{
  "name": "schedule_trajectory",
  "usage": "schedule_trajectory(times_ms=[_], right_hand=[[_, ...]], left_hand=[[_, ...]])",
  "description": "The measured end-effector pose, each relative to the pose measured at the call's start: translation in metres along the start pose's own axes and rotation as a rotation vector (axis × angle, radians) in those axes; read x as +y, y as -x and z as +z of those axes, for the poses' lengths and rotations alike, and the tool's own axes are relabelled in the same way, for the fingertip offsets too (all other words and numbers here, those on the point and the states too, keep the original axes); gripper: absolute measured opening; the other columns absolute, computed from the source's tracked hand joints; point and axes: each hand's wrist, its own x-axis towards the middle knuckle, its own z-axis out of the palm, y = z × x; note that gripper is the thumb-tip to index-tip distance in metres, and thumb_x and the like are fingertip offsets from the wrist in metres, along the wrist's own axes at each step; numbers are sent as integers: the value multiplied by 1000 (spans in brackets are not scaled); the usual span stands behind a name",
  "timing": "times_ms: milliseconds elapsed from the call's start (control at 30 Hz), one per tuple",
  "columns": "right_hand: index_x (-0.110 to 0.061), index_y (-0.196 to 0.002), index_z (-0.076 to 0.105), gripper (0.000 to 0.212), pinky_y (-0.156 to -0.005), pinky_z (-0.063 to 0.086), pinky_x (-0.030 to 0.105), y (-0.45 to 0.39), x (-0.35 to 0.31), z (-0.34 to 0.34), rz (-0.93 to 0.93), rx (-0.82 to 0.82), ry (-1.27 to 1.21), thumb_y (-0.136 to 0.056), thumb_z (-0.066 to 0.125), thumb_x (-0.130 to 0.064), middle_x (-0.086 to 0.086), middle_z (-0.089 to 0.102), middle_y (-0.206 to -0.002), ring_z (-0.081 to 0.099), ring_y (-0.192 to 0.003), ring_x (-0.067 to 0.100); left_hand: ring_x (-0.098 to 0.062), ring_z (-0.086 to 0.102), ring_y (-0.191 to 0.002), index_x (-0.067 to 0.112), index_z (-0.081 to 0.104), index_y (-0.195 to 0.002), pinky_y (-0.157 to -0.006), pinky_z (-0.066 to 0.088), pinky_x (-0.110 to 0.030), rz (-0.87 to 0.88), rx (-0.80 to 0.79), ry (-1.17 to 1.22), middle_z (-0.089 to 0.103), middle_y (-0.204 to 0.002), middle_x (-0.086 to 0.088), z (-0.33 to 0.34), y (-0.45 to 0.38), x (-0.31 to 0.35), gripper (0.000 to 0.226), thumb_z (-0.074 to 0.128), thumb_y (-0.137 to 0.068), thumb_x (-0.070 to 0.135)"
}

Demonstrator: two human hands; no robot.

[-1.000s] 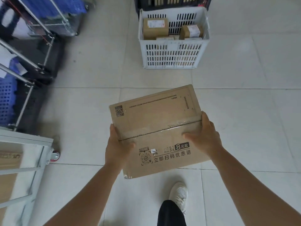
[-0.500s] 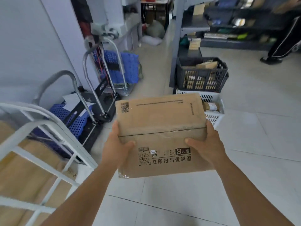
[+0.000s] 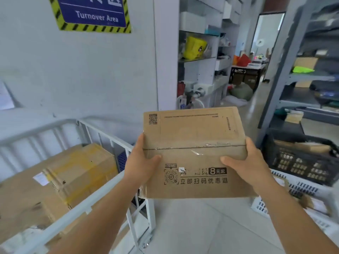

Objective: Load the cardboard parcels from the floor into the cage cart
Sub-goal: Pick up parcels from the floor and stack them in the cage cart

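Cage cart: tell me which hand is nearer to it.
Left. The left hand grips the parcel's left edge, just beside the cage cart's white top rail. The right hand holds the parcel's far edge, the whole box between it and the cart.

I see a pale tiled floor [image 3: 201, 226] carrying the white cage cart [image 3: 117, 142]. Right of the cart stand a white slotted crate [image 3: 302, 191] and a black crate [image 3: 300, 162] behind it.
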Motion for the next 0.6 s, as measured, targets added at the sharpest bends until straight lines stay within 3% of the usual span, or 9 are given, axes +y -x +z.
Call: schedule_trajectory(times_ms=[200,300,433,600], right_hand=[[-51,-135,32,113,-96,48,52,-57,-76,54,-133,-172,-35,-34,78,-72,-5,49,-133,52,-118,26],[-45,-145,25,111,-102,43,51,-67,-120,87,-194,-251,-33,-50,80,-63,-6,46,-138,47,-126,28],[-43,-129,39,82,-96,47,45,-74,-171,141,-289,-376,-54,-58,79,-54,-11,58,-122,57,-112,24],[-47,-140,25,107,-98,45,54,-90,-214,233,-334,-485,-21,-46,71,-70,-11,59,-127,57,-114,27]], left_hand=[[-20,55,-108,36,11,-152,-86,46,-31,-83,196,-46,47,-139,4,-76,-32,3,82,62,-89,29],[-18,54,-105,33,12,-153,-85,44,-31,-119,289,-66,47,-141,3,-110,-40,-4,81,62,-90,28],[-25,55,-116,32,14,-154,-90,44,-34,-214,410,-86,49,-141,1,-155,-50,-32,82,64,-89,31],[-27,54,-117,31,18,-152,-93,45,-36,-294,498,-107,52,-137,-1,-209,-74,-77,79,65,-88,30]])
